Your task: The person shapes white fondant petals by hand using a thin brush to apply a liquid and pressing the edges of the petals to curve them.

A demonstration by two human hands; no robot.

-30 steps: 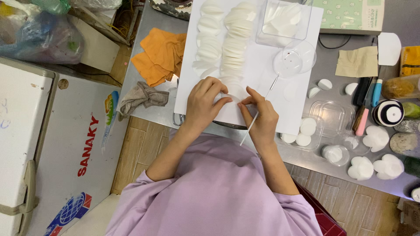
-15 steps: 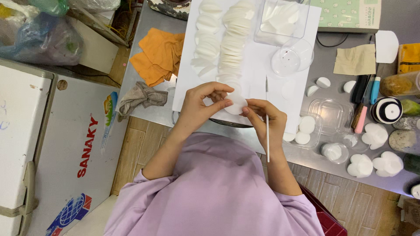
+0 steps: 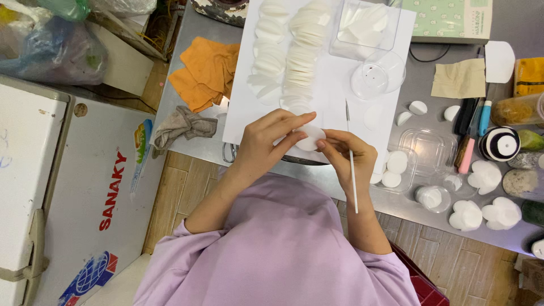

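My left hand [image 3: 263, 141] pinches a small white round disc [image 3: 310, 137] between thumb and fingers, just above the near edge of a white sheet [image 3: 334, 96]. My right hand [image 3: 347, 156] touches the disc's right side with its fingertips and grips a thin white stick [image 3: 352, 175], which runs upright through the fist. Two rows of overlapping white discs [image 3: 300, 56] lie on the sheet beyond my hands.
On the metal table: a clear box [image 3: 365, 25], a clear round dish [image 3: 377, 73], orange cloths [image 3: 207, 73], a grey rag [image 3: 181, 127], a clear tray [image 3: 430, 150], white flower-shaped pieces [image 3: 467, 215] and pens [image 3: 467, 153]. A white chest freezer [image 3: 56, 187] stands at left.
Both hands have come together around the white disc, off the sheet. The stick in my right hand has swung from slanted to nearly upright.
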